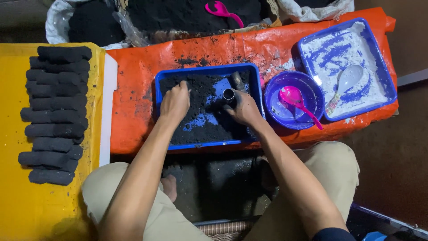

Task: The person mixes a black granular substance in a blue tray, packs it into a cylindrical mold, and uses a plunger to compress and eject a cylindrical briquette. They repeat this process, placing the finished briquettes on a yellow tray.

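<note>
Under both hands, the blue tray (162,85) is holding loose black powder (196,114). The left hand (174,103) is pressing into it with fingers curled, gathering a pinch, while the right hand (243,108) is gripping a short metal tube (229,94) upright just beside the left. Powder is likely to spill past the tube's narrow mouth, or the tube may tip if the grip loosens. Right of the right hand, the purple bowl (312,89) with its pink spoon (294,100) is sitting near enough to be knocked.
</note>
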